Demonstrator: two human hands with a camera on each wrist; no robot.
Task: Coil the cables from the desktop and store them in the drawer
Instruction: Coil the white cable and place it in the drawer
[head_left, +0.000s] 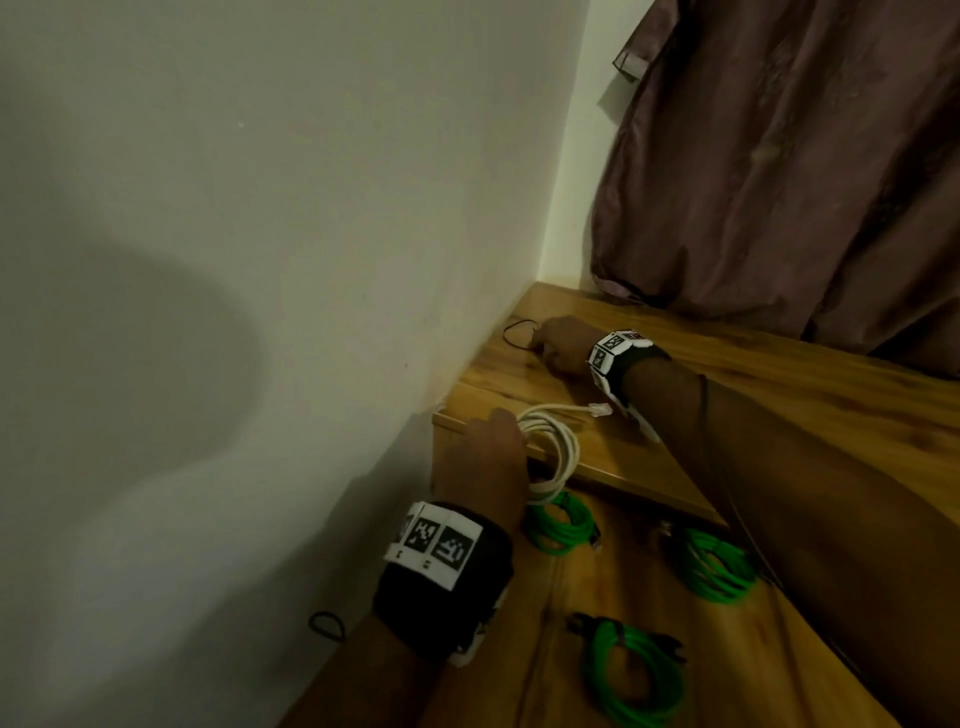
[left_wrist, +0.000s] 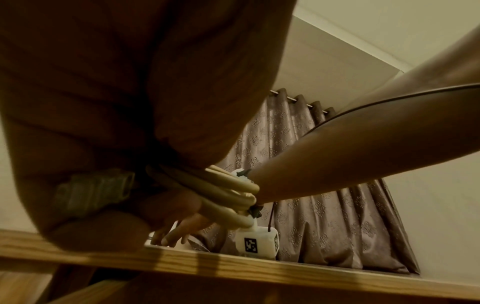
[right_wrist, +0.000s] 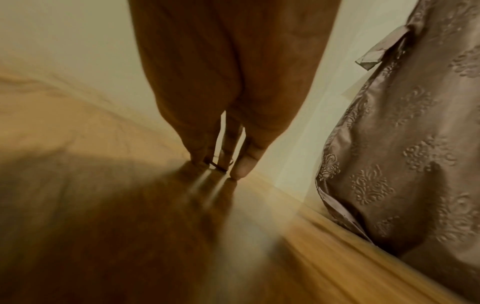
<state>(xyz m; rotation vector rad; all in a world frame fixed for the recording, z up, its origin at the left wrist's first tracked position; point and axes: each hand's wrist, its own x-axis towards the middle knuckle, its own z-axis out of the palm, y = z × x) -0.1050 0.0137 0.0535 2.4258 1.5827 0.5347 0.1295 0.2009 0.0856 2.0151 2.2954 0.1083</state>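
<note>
My left hand grips a coiled white cable at the desktop's front edge, above the open drawer. The cable's clear plug lies on the desktop. In the left wrist view the white coil passes under my left hand. My right hand reaches to the desk's back corner by the wall, where its fingertips pinch a thin black elastic band. The right wrist view shows the band between the fingertips of my right hand, which touch the wood.
Three green cable coils lie in the drawer: one under the white coil, one to the right, one nearer me. A white wall bounds the desk on the left. A brown curtain hangs onto its back edge.
</note>
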